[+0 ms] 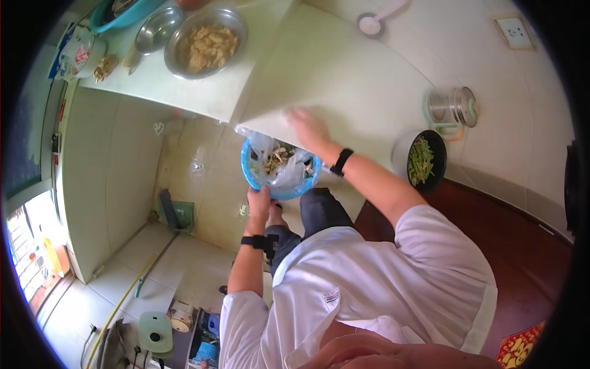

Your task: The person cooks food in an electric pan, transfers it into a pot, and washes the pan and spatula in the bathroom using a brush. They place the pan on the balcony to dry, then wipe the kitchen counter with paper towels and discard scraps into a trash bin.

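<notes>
My left hand (259,200) grips the near rim of a round blue bin (248,175). A clear plastic bag (289,177) lines the bin, and food scraps (279,158) lie inside it. The bin is held up against the edge of the pale counter (332,80). My right hand (307,129) is over the counter surface, just beyond the bin's far rim. Motion blurs its fingers, so I cannot make out whether they hold anything. Both wrists wear black bands.
A metal bowl of pale food pieces (212,48) and a smaller metal bowl (158,31) stand on the left counter. To the right are a pot of cut green vegetables (421,163) and a glass kettle (452,107). A pink spoon (372,24) lies at the back.
</notes>
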Motion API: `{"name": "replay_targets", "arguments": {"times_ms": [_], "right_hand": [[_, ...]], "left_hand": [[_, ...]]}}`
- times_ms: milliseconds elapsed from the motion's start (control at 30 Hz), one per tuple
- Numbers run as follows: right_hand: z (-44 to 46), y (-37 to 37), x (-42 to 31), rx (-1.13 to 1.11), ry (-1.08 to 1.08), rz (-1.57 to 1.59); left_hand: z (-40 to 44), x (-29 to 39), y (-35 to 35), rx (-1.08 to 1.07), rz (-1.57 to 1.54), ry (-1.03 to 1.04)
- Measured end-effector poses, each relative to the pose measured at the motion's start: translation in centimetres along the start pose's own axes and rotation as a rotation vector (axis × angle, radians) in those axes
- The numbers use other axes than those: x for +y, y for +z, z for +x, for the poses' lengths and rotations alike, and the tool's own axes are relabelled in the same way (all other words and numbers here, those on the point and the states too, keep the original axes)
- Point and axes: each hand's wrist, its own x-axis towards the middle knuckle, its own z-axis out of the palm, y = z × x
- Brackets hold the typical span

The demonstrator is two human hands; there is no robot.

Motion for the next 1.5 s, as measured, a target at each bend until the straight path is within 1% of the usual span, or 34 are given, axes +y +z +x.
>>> {"name": "replay_targets", "arguments": {"times_ms": [67, 133, 167, 233, 267, 333, 367, 400, 433, 500, 533, 600, 633, 700, 733, 800, 833, 900, 967, 1033, 1067, 1133, 1167, 1233, 1267, 1333, 1367, 1433, 1500], "right_hand": [[-3.0, 0.5, -3.9, -0.027, 0.019, 0.055], [-4.6, 1.3, -5.3, -0.072, 0.095, 0.368], [-4.8, 1.2, -5.0, -0.066, 0.097, 0.365], [-4.4, 0.4, -4.4, -0.135, 0.274, 0.745], [-3.5, -1.1, -2.7, -0.244, 0.427, 0.877], [-0.8, -5.6, 0.5, -0.110, 0.522, 0.944], [0.9, -6.7, 3.6, -0.036, 0.578, 0.743], [2.6, -7.4, 7.1, 0.118, 0.510, 0.696], [4.4, -8.3, 10.9, 0.181, 0.468, 0.556], [7.7, -11.2, 14.7, 0.160, 0.552, 0.095], [8.6, -11.3, 16.5, 0.158, 0.554, 0.099], [9.6, -11.2, 18.7, 0.224, 0.353, -0.489], [9.8, -10.7, 19.1, 0.221, 0.353, -0.488], [10.7, -9.9, 19.7, 0.235, 0.233, -0.284], [10.9, -8.6, 20.5, 0.233, 0.232, -0.282], [10.5, -5.6, 21.1, 0.269, 0.164, -0.463], [10.1, -4.7, 19.4, 0.262, 0.164, -0.465], [7.7, -2.3, 13.1, 0.312, 0.181, -0.428], [4.9, -0.5, 8.7, 0.255, 0.154, -0.343], [2.0, 0.2, 3.8, 0.148, 0.151, -0.202], [0.5, 1.0, 2.2, 0.166, 0.090, -0.169], [-2.3, 2.0, -0.5, 0.209, -0.036, -0.068], [-3.5, 2.3, -1.8, 0.234, -0.100, -0.002], [-5.7, 2.8, -4.2, 0.188, -0.165, 0.278], [-7.1, 2.8, -5.4, 0.189, -0.163, 0.279], [-9.1, 2.6, -7.5, -0.131, -0.059, 0.474], [-9.4, 2.3, -7.2, -0.130, -0.054, 0.477], [-10.0, 0.9, -5.0, 0.147, 0.111, 0.475], [-8.2, -2.3, -0.7, 0.404, 0.203, 0.386]], "left_hand": [[0.0, 0.2, -0.1, -0.016, 0.019, 0.004], [0.1, 0.5, -0.1, -0.038, 0.025, -0.006], [0.2, 0.5, -0.2, -0.043, 0.028, -0.003], [0.6, 0.3, -0.5, -0.048, 0.031, 0.016], [0.5, 0.2, -0.6, -0.055, 0.036, 0.017], [0.0, 0.5, -0.8, -0.039, 0.047, 0.062], [0.0, 0.4, -0.9, -0.040, 0.049, 0.067], [0.0, 0.2, -1.1, -0.051, 0.054, 0.060], [0.0, 0.0, -1.3, -0.061, 0.060, 0.053], [-0.1, 0.1, -1.5, -0.071, 0.050, 0.037], [-0.2, 0.1, -1.6, -0.082, 0.038, 0.018], [-0.2, -0.3, -1.7, -0.060, 0.034, 0.008], [-0.3, -0.5, -1.7, -0.040, 0.027, 0.003], [-0.3, -0.5, -1.4, -0.026, 0.020, 0.008], [-0.3, -0.6, -1.6, -0.014, 0.017, 0.008], [-0.2, -0.8, -1.8, -0.034, 0.006, 0.010], [-0.1, -1.0, -1.9, -0.057, -0.007, 0.019], [0.3, -1.1, -1.9, -0.053, 0.010, 0.016], [1.1, -1.7, -1.9, -0.054, 0.027, 0.018], [2.3, -3.0, -2.1, -0.050, 0.046, 0.092], [1.8, -2.2, -2.0, -0.049, 0.045, 0.089], [0.6, -0.2, -1.6, -0.064, 0.048, -0.012], [0.7, 0.0, -1.6, -0.063, 0.049, -0.012], [0.9, 0.2, -1.4, -0.083, 0.059, -0.010], [1.0, 0.2, -1.5, -0.083, 0.061, -0.011], [1.1, 0.1, -1.7, -0.112, 0.051, 0.030], [1.2, 0.1, -1.8, -0.113, 0.055, 0.028], [1.4, 0.2, -2.0, -0.114, 0.078, 0.022], [1.1, 0.4, -2.3, -0.104, 0.080, -0.001]]}}
